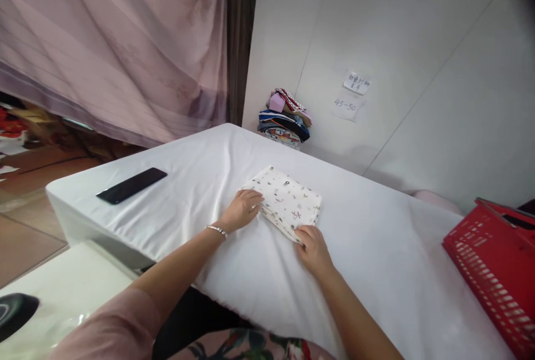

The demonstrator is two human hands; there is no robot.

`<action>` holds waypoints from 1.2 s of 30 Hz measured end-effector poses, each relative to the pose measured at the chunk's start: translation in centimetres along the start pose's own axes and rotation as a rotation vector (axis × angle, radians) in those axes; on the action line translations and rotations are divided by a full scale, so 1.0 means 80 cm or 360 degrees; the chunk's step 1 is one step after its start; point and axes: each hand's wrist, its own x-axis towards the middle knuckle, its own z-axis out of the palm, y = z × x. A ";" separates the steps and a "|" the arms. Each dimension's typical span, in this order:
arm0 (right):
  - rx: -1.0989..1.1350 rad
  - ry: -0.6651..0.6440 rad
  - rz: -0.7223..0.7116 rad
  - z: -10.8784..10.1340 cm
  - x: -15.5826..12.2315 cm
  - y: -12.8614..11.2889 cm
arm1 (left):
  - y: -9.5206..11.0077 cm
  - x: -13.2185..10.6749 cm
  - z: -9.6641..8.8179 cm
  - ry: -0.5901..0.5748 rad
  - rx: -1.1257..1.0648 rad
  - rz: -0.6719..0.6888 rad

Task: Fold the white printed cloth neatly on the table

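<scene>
A folded white cloth (288, 195) with a small scattered print lies flat on the white-covered table (368, 248), its layered edge facing me. At its near left corner is my left hand (242, 209), fingers closed on the edge and a silver bracelet on the wrist. My right hand (313, 248) pinches the near right corner, thumb and fingers together. Whether the cloth is a garment or a plain piece of fabric I cannot make out.
A black phone (132, 185) lies at the table's left. Beyond the far edge rises a stack of folded clothes (284, 117) against the wall. A red plastic basket (493, 265) stands at the right. A pink curtain (125, 42) hangs behind, and a pale surface (75, 276) is at lower left.
</scene>
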 end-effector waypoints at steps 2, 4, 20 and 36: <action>0.0030 -0.0051 0.0035 -0.006 0.004 -0.003 | 0.006 0.005 0.003 -0.0027 -0.0032 0.0049; 0.0064 -0.0106 0.0109 -0.013 0.012 -0.007 | 0.007 0.009 0.009 -0.0074 -0.0050 0.0100; -0.0276 -0.0538 0.0529 0.008 0.077 -0.034 | 0.002 0.008 0.028 0.0078 -0.0196 0.0082; -0.0462 -0.0307 0.0244 0.023 0.055 -0.041 | 0.003 0.001 0.020 0.0056 -0.0098 0.0187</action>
